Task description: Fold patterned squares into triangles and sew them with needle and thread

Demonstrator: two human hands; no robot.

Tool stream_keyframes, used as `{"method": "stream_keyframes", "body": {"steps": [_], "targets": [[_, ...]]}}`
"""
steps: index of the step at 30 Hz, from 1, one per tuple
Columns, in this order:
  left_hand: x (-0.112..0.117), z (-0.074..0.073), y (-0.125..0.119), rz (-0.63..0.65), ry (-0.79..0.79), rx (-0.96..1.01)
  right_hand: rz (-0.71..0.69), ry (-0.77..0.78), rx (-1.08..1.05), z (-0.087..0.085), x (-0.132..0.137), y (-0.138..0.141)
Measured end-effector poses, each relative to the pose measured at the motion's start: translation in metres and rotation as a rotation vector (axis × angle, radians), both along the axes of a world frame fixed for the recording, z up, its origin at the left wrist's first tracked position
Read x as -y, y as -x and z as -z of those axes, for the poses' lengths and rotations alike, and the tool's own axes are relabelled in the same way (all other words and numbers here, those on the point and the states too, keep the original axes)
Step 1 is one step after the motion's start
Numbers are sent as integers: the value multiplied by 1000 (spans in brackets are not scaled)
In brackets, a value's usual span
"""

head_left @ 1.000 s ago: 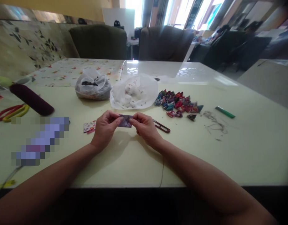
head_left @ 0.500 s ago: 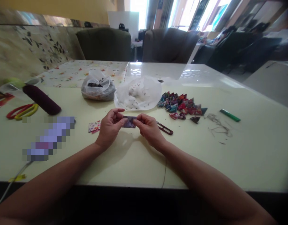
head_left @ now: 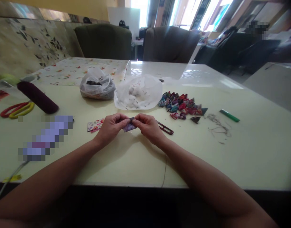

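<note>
Between both hands is a small purple patterned piece of fabric (head_left: 129, 127), its top edge pinched and partly hidden by the fingers. My left hand (head_left: 113, 126) is closed, thumb and fingertips gripping the cloth from the left. From the right, my right hand (head_left: 146, 126) pinches the same piece, the two thumbs almost meeting. Beside my left hand lie flower-printed fabric pieces (head_left: 94, 125), partly covered by it. A dark red thread snipper (head_left: 166, 128) sticks out past my right hand. Below my right wrist a thin thread (head_left: 164, 171) runs to the table edge.
Behind the hands stand a plastic bag (head_left: 97, 87) and a white bag with stuffing (head_left: 138, 93). Folded fabric triangles (head_left: 182, 104) are heaped to the right, near loose threads (head_left: 220, 126) and a green stick (head_left: 229, 115). Leftward are a maroon cylinder (head_left: 38, 97), scissors handles (head_left: 17, 110) and a blurred-out object (head_left: 49, 136).
The hands have drawn closer together, thumbs now near each other at the fabric's top edge. The piece, held flat and wide before, now hangs tilted and folded. The view has shifted slightly.
</note>
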State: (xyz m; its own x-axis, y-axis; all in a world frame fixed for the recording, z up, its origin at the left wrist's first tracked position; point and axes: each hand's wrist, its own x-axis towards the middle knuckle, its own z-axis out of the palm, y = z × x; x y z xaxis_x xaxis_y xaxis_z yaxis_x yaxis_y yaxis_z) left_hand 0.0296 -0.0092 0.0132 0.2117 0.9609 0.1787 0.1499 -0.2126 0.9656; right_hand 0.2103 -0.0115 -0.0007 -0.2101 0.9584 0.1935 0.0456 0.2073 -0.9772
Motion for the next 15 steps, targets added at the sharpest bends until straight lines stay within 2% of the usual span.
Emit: {"method": "stream_keyframes", "body": {"steps": [4, 11, 15], "targets": [[-2, 2, 0, 8, 17, 11, 0, 2, 20, -1, 2, 0], [-2, -1, 1, 93, 7, -104, 21, -62, 149, -2, 2, -3], [-2, 3, 1, 44, 7, 8, -25, 20, 109, -1, 2, -3]]}}
